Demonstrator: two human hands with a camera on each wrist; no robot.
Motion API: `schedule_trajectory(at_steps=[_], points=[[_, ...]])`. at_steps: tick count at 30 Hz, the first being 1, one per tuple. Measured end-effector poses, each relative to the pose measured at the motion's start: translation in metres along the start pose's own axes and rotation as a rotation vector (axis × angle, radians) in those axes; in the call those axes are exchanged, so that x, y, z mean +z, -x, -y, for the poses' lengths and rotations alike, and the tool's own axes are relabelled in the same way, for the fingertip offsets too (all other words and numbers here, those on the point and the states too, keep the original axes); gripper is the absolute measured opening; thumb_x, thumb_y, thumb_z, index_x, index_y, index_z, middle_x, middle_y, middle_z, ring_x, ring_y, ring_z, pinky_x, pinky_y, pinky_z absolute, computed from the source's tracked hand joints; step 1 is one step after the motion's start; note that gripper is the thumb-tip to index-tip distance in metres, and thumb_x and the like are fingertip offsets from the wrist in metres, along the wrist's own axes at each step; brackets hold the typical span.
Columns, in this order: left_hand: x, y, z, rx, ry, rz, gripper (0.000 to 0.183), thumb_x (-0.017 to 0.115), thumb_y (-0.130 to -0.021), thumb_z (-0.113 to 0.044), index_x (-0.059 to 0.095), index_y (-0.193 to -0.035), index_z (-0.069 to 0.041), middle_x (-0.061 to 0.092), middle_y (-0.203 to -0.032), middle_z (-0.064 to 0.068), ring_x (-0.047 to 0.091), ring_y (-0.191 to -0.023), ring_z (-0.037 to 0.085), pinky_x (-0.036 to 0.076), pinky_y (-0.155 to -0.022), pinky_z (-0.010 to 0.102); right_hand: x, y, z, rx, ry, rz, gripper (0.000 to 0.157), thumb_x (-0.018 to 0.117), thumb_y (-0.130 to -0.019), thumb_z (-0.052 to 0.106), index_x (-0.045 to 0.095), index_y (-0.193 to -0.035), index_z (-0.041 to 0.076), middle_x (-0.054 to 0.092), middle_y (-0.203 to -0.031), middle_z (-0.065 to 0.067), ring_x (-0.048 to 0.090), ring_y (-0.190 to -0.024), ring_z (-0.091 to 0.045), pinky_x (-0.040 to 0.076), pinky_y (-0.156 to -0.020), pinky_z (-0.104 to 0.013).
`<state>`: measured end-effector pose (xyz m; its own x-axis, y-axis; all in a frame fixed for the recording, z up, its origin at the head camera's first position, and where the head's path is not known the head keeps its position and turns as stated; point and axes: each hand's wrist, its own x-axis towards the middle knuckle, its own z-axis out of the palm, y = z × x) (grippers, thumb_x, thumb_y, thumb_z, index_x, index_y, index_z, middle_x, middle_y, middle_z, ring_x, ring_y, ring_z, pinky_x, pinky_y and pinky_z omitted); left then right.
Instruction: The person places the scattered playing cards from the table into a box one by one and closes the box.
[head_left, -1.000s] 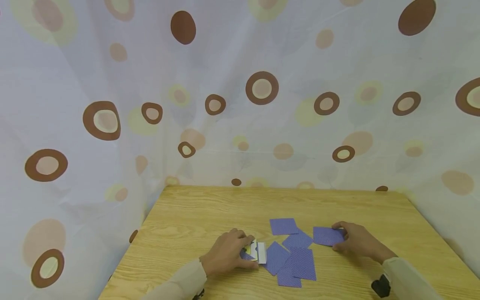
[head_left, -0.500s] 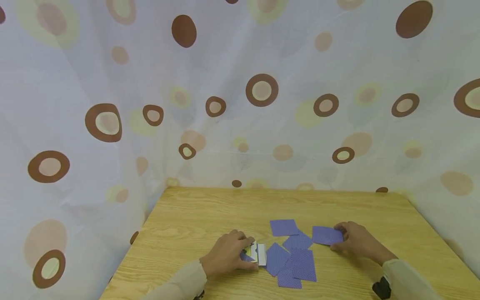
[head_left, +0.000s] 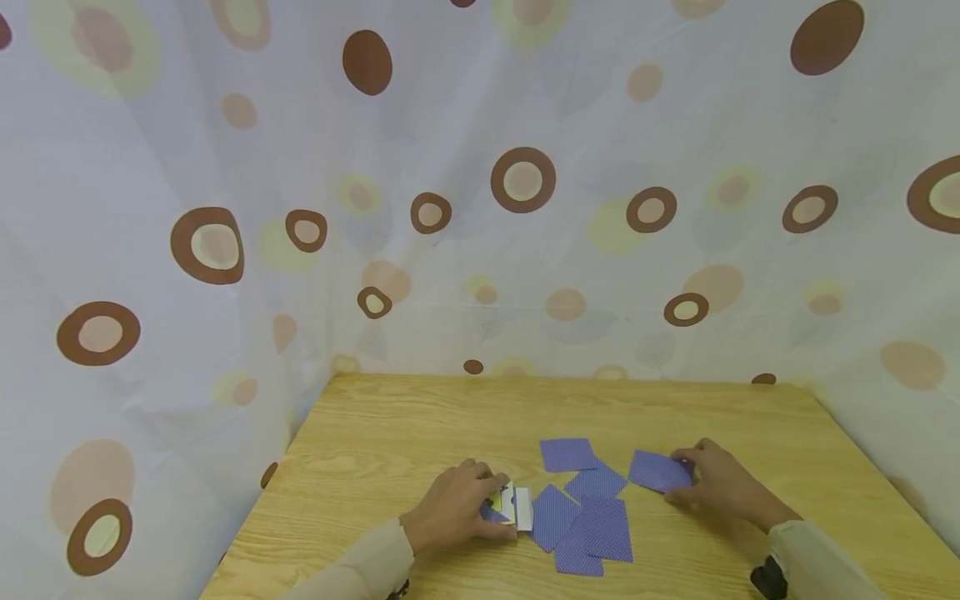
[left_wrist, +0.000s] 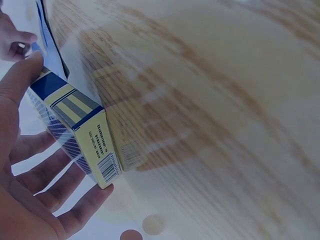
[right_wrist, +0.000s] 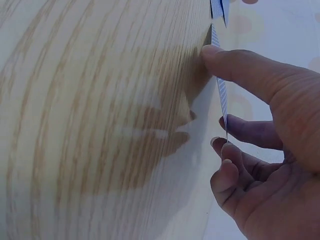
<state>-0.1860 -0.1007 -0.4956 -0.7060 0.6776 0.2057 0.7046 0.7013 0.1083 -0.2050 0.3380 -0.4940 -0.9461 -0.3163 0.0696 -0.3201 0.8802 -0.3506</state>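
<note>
My left hand (head_left: 453,508) grips a playing card box (left_wrist: 75,125) with blue stripes and a barcode on one end, low at the table. In the head view its white flap (head_left: 524,509) stands out to the right, with a card's yellow-and-black face (head_left: 495,502) partly showing beside it. To the right, my right hand (head_left: 723,483) pinches a blue-backed playing card (head_left: 660,472) by its right end, thumb and fingers on opposite edges. The card bows slightly and looks tilted up from the table in the right wrist view. Part of it is hidden under the fingers.
Several blue-patterned playing cards lie face down between the hands, some overlapping: one at the back (head_left: 567,455), one near the box (head_left: 553,518), one in front (head_left: 609,527). They rest on a wooden table (head_left: 420,408). A dotted curtain (head_left: 450,125) surrounds its back and sides.
The right hand has shifted slightly to the right with its card, which now bows and tilts more. The left hand and box stay put; the other cards have not moved.
</note>
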Motion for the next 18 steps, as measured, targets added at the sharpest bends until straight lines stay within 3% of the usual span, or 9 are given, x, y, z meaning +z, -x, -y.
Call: schedule_trajectory(at_steps=[7,14,18], points=[[-0.0006,-0.0001,-0.0013,-0.019,0.014,0.018,0.078,0.070,-0.082,-0.073,0.068,-0.135,-0.016,0.068,-0.114,0.000,0.057,-0.097,0.011,0.046,-0.068,0.019,-0.0002,0.0013,0.0005,0.005,-0.014,-0.016,0.072,0.089,-0.078,0.043,0.067,-0.124,-0.009,0.056,-0.101,-0.012,0.050,-0.082,-0.017,0.046,-0.067,-0.034],[-0.0016,-0.0010,-0.0001,-0.026,0.009,0.027,0.080,0.068,-0.082,-0.075,0.067,-0.136,-0.016,0.067,-0.115,0.000,0.057,-0.099,0.012,0.047,-0.071,0.021,-0.0046,0.0009,0.0052,-0.023,-0.029,-0.088,0.071,0.088,-0.080,0.039,0.066,-0.123,-0.013,0.057,-0.103,-0.014,0.050,-0.083,-0.017,0.048,-0.068,-0.033],[-0.0004,0.0004,-0.0001,-0.020,0.010,0.024,0.079,0.068,-0.083,-0.075,0.067,-0.136,-0.016,0.067,-0.115,0.000,0.057,-0.099,0.012,0.048,-0.071,0.021,-0.0013,-0.0003,0.0037,-0.025,-0.048,-0.071,0.072,0.088,-0.080,0.040,0.066,-0.124,-0.013,0.056,-0.103,-0.013,0.050,-0.083,-0.016,0.049,-0.069,-0.034]])
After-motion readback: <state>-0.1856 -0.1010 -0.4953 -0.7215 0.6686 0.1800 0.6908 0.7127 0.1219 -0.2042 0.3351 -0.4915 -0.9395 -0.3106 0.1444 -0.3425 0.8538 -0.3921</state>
